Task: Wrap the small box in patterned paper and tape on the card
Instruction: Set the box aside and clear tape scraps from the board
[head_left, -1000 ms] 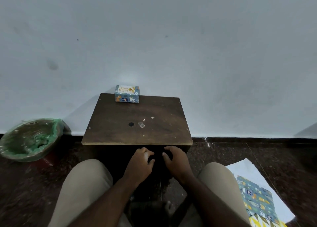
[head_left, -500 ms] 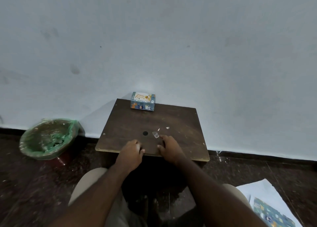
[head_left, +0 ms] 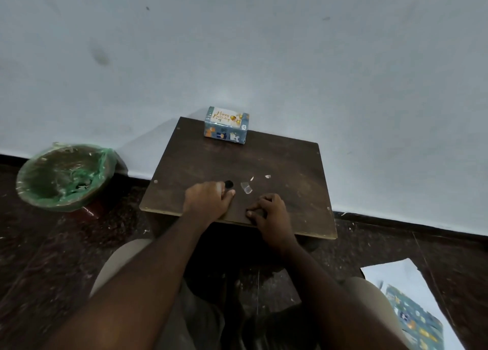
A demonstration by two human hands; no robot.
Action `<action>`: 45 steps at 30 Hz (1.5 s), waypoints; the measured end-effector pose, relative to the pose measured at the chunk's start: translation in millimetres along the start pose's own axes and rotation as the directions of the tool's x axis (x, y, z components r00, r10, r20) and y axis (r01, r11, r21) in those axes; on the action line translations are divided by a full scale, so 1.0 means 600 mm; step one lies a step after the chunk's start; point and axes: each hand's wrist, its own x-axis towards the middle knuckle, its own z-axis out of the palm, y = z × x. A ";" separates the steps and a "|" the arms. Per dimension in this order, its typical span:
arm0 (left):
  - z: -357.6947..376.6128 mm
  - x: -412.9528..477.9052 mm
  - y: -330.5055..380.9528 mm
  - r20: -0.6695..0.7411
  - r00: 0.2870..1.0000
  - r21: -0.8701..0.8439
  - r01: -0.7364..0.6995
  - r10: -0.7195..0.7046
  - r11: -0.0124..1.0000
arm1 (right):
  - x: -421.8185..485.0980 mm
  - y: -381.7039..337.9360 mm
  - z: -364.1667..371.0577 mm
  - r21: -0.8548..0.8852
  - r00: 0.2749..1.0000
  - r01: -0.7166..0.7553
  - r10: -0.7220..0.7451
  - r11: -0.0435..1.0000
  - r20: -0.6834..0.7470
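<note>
Wrapped box (head_left: 226, 133), card (head_left: 224, 117) on top, parked by the wall (head_left: 264, 59), apparently finished; my left hand (head_left: 210, 200) and right hand (head_left: 270, 213) rest curled, empty, on the surface (head_left: 280, 162).

The left hand (head_left: 208, 201) lies knuckles-up on the table (head_left: 290, 164). Its fingers (head_left: 220, 189) curl under the palm, so whether they pinch anything cannot be told. The right hand (head_left: 269, 215) is the same: its fingertips (head_left: 250, 213) fold down and hide what lies beneath. Just beyond the left fingers a dark round spot (head_left: 229, 184) is partly covered; whether it is a hole or an object is unclear. Past both sets of fingers, pale scraps (head_left: 246, 187) are too small to identify. Far beyond them, the card (head_left: 224, 117) on the box (head_left: 224, 135) has soft, only partly legible lettering. Behind the right fingers, the patterned paper (head_left: 414, 320) is cut off by the edge.
</note>
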 end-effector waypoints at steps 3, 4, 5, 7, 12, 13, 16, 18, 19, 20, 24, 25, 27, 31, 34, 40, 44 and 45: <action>0.018 -0.004 0.006 -0.077 0.997 0.054 0.007 -0.003 0.999 | 0.011 -0.006 0.004 -0.036 1.000 -0.017 0.017 0.999 -0.006; 0.022 -0.004 0.007 -0.088 0.996 0.072 0.003 0.003 0.997 | 0.015 -0.008 0.004 -0.032 1.000 -0.028 0.028 0.999 -0.004; 0.026 -0.001 0.008 -0.092 0.996 0.084 0.001 0.007 0.996 | 0.023 -0.008 0.004 -0.016 0.999 -0.039 0.039 0.999 -0.005; 0.028 0.005 0.008 -0.082 0.997 0.106 -0.007 0.015 0.994 | 0.039 -0.008 0.003 0.056 0.997 -0.063 0.065 0.996 -0.033; 0.019 0.024 0.011 -0.021 0.998 0.188 -0.049 0.054 0.981 | 0.083 -0.020 0.006 0.097 0.994 -0.039 0.048 0.995 -0.098; 0.017 0.025 0.011 -0.017 0.998 0.195 -0.050 0.055 0.980 | 0.089 -0.021 0.007 0.070 0.995 -0.023 0.030 0.997 -0.095; 0.017 0.025 0.009 -0.024 0.998 0.213 -0.051 0.057 0.976 | 0.098 -0.016 0.015 -0.018 0.997 0.028 -0.030 0.999 -0.078; 0.019 0.024 0.007 -0.037 0.998 0.215 -0.044 0.053 0.976 | 0.098 -0.012 0.020 -0.048 0.995 0.069 -0.072 0.996 -0.073; 0.019 0.024 0.007 -0.042 0.998 0.213 -0.040 0.050 0.976 | 0.097 -0.011 0.021 -0.063 0.994 0.081 -0.085 0.995 -0.067; 0.020 0.024 0.007 -0.046 0.998 0.211 -0.036 0.046 0.977 | 0.097 -0.010 0.021 -0.079 0.994 0.087 -0.092 0.993 -0.053; 0.017 0.023 0.009 -0.053 0.998 0.204 -0.026 0.037 0.979 | 0.096 -0.002 0.017 -0.064 0.991 0.130 -0.130 0.989 0.004; 0.016 0.022 0.010 -0.055 0.998 0.208 -0.025 0.037 0.978 | 0.095 -0.001 0.013 -0.047 0.990 0.141 -0.140 0.989 0.017; 0.013 0.022 0.011 -0.058 0.998 0.210 -0.026 0.039 0.977 | 0.094 0.002 0.006 -0.013 0.990 0.137 -0.136 0.990 0.038; 0.014 0.024 0.012 -0.069 0.997 0.222 -0.027 0.044 0.975 | 0.090 0.008 0.008 0.046 0.996 0.083 -0.082 0.995 -0.016; 0.016 0.024 0.012 -0.073 0.997 0.218 -0.022 0.038 0.976 | 0.092 0.009 0.014 0.015 0.996 0.075 -0.074 0.997 -0.048; 0.016 0.022 0.014 -0.073 0.997 0.227 -0.020 0.037 0.974 | 0.110 0.005 0.015 -0.153 0.990 0.138 -0.139 0.979 0.008; 0.018 0.023 0.011 -0.084 0.996 0.228 -0.017 0.037 0.974 | 0.117 0.006 0.022 -0.163 0.994 0.096 -0.103 0.982 -0.035; 0.018 0.024 0.011 -0.086 0.996 0.227 -0.016 0.036 0.974 | 0.119 0.005 0.023 -0.172 0.996 0.081 -0.088 0.982 -0.033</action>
